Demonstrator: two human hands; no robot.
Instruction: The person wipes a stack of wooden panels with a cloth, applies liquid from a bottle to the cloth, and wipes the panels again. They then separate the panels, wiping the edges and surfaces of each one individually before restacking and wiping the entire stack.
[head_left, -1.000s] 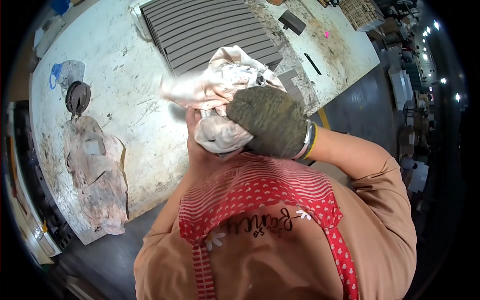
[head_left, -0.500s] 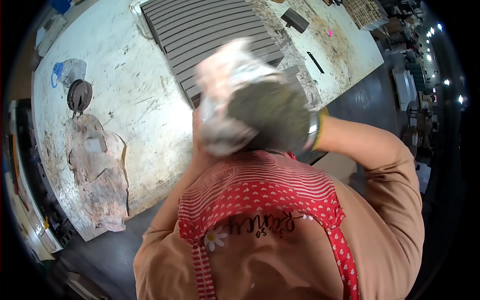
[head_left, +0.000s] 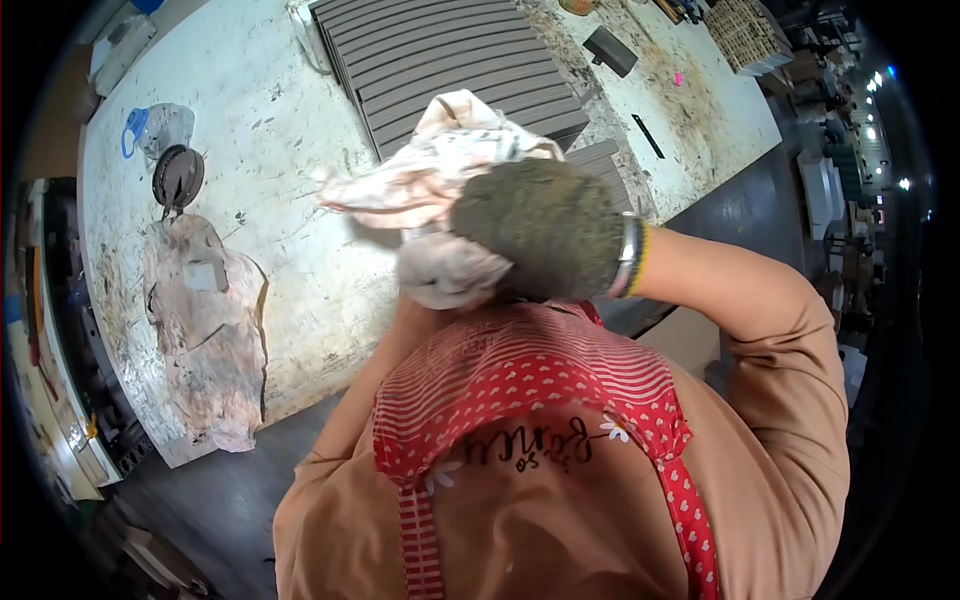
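Note:
My right hand wears a thick, stained dark-olive glove and is closed on a crumpled white rag with pinkish and grey smears. Part of the rag spreads out to the left of the glove, in front of my chest. Just below it is my left hand, close against the right glove and covered in something pale grey, a glove or cloth; I cannot tell which. Its fingers are hidden. Beyond the rag lies a stack of grey ribbed panels on the paint-stained white table.
At the table's left lie a stained cloth with a small pale block on it, a dark round container and a clear plastic jug with a blue handle. Far right are a dark plate, a black strip and a wicker basket.
The rag, blurred and bunched before, now shows sharply and spreads further left. My right glove stays in nearly the same place. The whole view has shifted slightly.

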